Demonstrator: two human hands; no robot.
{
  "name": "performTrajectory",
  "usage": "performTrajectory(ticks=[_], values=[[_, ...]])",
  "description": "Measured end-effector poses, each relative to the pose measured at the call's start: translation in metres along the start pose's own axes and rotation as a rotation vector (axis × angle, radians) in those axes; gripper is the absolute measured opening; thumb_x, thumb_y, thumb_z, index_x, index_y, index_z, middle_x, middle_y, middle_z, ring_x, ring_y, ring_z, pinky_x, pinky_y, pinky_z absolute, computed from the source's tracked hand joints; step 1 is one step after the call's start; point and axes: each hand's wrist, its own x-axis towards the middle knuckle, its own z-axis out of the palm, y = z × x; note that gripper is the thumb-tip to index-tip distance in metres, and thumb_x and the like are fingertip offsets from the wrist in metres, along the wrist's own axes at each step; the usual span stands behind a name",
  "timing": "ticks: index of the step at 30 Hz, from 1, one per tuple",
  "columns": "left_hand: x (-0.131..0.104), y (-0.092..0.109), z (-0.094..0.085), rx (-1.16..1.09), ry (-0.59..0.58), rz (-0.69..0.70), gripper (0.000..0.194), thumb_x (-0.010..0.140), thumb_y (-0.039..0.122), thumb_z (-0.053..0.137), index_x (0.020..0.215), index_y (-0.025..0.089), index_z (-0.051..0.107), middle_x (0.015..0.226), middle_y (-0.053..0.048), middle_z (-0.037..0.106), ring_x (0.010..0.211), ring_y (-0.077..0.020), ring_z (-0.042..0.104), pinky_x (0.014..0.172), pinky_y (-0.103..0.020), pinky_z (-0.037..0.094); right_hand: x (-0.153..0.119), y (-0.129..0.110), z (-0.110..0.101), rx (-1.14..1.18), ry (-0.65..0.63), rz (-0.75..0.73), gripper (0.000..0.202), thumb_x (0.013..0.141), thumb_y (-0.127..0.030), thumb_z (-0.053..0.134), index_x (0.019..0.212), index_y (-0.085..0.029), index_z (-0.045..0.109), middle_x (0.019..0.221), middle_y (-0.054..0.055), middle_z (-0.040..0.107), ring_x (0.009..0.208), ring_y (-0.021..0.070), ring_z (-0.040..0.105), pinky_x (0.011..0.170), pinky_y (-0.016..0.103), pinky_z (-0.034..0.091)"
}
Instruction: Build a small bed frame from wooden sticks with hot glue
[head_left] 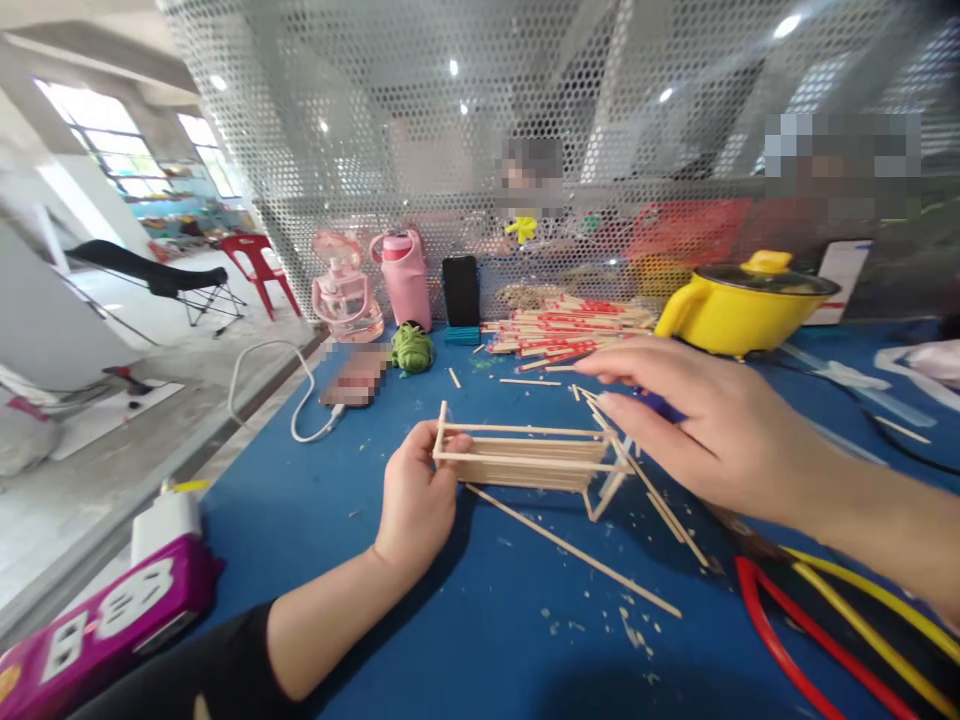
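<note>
My left hand point(420, 490) grips the left end of a small frame of thin wooden sticks point(525, 464), its fingers closed around it. The frame has a slatted base, side rails and short posts at its corners. My right hand point(697, 425) hovers just beyond the frame's right end, thumb and forefinger apart. Several loose wooden sticks point(664, 505) lie beneath and beside it. Partly hidden behind its thumb is a dark blue object point(660, 403) whose kind I cannot make out. One long stick point(577, 550) lies on the blue table in front of the frame.
Paper-wrapped chopsticks point(574, 325) are heaped at the back, near a yellow pot point(742, 310). Pink bottle point(405, 280), clear bottle point(349, 300), green yarn point(412, 348) and black phone point(460, 290) stand back left. Red-and-yellow-handled pliers point(780, 620) lie front right; a purple device point(112, 620) front left.
</note>
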Motion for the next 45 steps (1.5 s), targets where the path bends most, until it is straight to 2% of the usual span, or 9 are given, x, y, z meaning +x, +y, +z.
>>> performTrajectory(ticks=[2, 4, 8, 12, 21, 29, 39, 42, 45], values=[[0.0, -0.001, 0.0, -0.017, -0.001, -0.002, 0.017, 0.084, 0.035, 0.052, 0.079, 0.019, 0.056, 0.068, 0.003, 0.057, 0.065, -0.012, 0.05, 0.06, -0.021, 0.037, 0.025, -0.002, 0.001, 0.017, -0.241, -0.075, 0.024, 0.085, -0.023, 0.047, 0.103, -0.021, 0.063, 0.103, 0.004, 0.066, 0.094, 0.0193, 0.06, 0.085, 0.032, 0.043], [-0.001, -0.001, 0.0, -0.035, -0.009, -0.001, 0.017, 0.084, 0.035, 0.052, 0.08, 0.019, 0.056, 0.069, 0.003, 0.057, 0.066, -0.0119, 0.05, 0.061, -0.021, 0.037, 0.04, -0.004, 0.011, 0.067, -0.437, -0.063, 0.026, 0.081, -0.025, 0.053, 0.104, -0.022, 0.064, 0.097, 0.002, 0.068, 0.085, 0.0177, 0.061, 0.075, 0.029, 0.045], [-0.002, -0.001, 0.0, -0.075, -0.023, -0.009, 0.017, 0.084, 0.035, 0.053, 0.081, 0.019, 0.056, 0.069, 0.003, 0.057, 0.065, -0.0114, 0.05, 0.06, -0.02, 0.038, 0.045, -0.006, 0.031, 0.142, -0.615, 0.071, 0.017, 0.077, -0.028, 0.056, 0.088, -0.022, 0.068, 0.07, -0.003, 0.066, 0.058, 0.0117, 0.055, 0.052, 0.023, 0.037], [-0.004, -0.001, -0.001, -0.117, -0.044, -0.011, 0.016, 0.083, 0.035, 0.056, 0.084, 0.019, 0.056, 0.071, 0.003, 0.058, 0.066, -0.0112, 0.051, 0.061, -0.02, 0.04, 0.042, -0.008, 0.034, 0.162, -0.604, 0.11, 0.02, 0.079, -0.026, 0.051, 0.069, -0.02, 0.068, 0.058, -0.003, 0.063, 0.049, 0.0086, 0.049, 0.048, 0.023, 0.029], [-0.006, 0.0, -0.002, -0.116, -0.04, -0.04, 0.016, 0.082, 0.035, 0.057, 0.086, 0.019, 0.056, 0.073, 0.003, 0.059, 0.067, -0.0116, 0.052, 0.063, -0.021, 0.041, 0.04, -0.006, 0.039, 0.105, -0.489, 0.092, 0.022, 0.076, -0.028, 0.055, 0.059, -0.022, 0.066, 0.06, -0.001, 0.064, 0.054, 0.0116, 0.053, 0.051, 0.026, 0.032], [-0.005, 0.001, -0.002, -0.101, -0.041, -0.07, 0.017, 0.081, 0.036, 0.057, 0.082, 0.019, 0.057, 0.07, 0.002, 0.06, 0.065, -0.0121, 0.052, 0.062, -0.022, 0.042, 0.04, -0.005, 0.039, 0.091, -0.49, 0.104, 0.02, 0.075, -0.027, 0.057, 0.059, -0.022, 0.066, 0.054, -0.003, 0.062, 0.049, 0.0097, 0.051, 0.048, 0.025, 0.03], [-0.004, 0.001, -0.001, -0.164, -0.057, -0.055, 0.017, 0.081, 0.035, 0.057, 0.083, 0.018, 0.057, 0.071, 0.002, 0.06, 0.065, -0.012, 0.053, 0.061, -0.021, 0.042, 0.044, -0.007, 0.039, 0.111, -0.55, 0.146, 0.018, 0.074, -0.028, 0.058, 0.063, -0.02, 0.069, 0.053, -0.003, 0.061, 0.047, 0.0089, 0.049, 0.046, 0.024, 0.03], [-0.005, 0.002, -0.002, -0.142, -0.061, -0.062, 0.018, 0.08, 0.036, 0.058, 0.084, 0.018, 0.056, 0.071, 0.002, 0.061, 0.064, -0.0126, 0.054, 0.06, -0.021, 0.042, 0.046, -0.003, 0.03, 0.184, -0.616, 0.16, 0.019, 0.073, -0.036, 0.061, 0.076, -0.02, 0.072, 0.06, -0.002, 0.065, 0.052, 0.0102, 0.052, 0.047, 0.023, 0.032], [-0.005, 0.003, -0.003, -0.087, -0.048, -0.072, 0.02, 0.079, 0.037, 0.058, 0.084, 0.018, 0.057, 0.071, 0.002, 0.062, 0.065, -0.0131, 0.054, 0.06, -0.021, 0.042, 0.047, 0.008, 0.012, 0.224, -0.557, 0.194, 0.03, 0.078, -0.043, 0.055, 0.089, -0.019, 0.071, 0.073, 0.0, 0.068, 0.063, 0.012, 0.057, 0.055, 0.023, 0.038]])
